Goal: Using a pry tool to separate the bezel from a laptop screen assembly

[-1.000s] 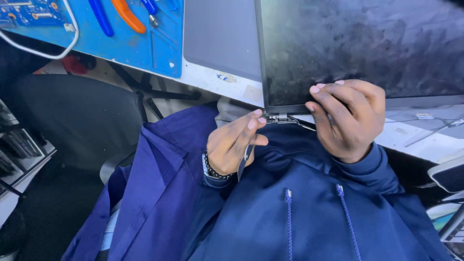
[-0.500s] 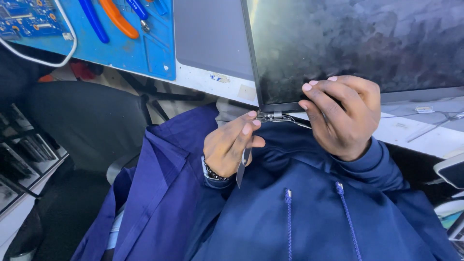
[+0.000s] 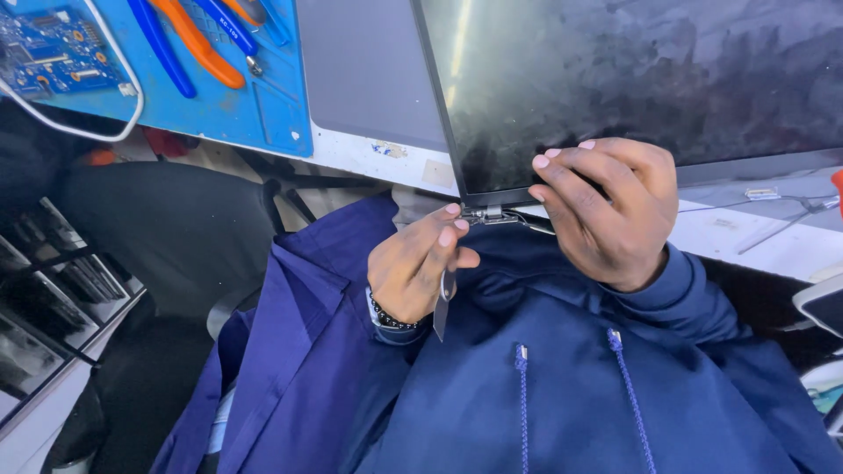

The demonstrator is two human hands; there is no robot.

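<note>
A dark, smudged laptop screen panel leans over the white bench edge toward my lap. My right hand grips its lower edge, fingers spread across the front of the glass. A small metal hinge with thin cables sticks out at the panel's lower left corner. My left hand, with a beaded bracelet at the wrist, has its fingertips at that hinge. It also holds a thin flat metal tool that points down toward my blue hoodie.
A blue work mat at upper left carries orange-handled pliers, blue-handled tools and a blue circuit board ringed by a white cable. A grey laptop lid lies beside it. A black chair and dark shelves stand at left.
The view has drifted a little, so the bench sits further left in the picture. Both hands stay where they were on the hinge and the panel's edge.
</note>
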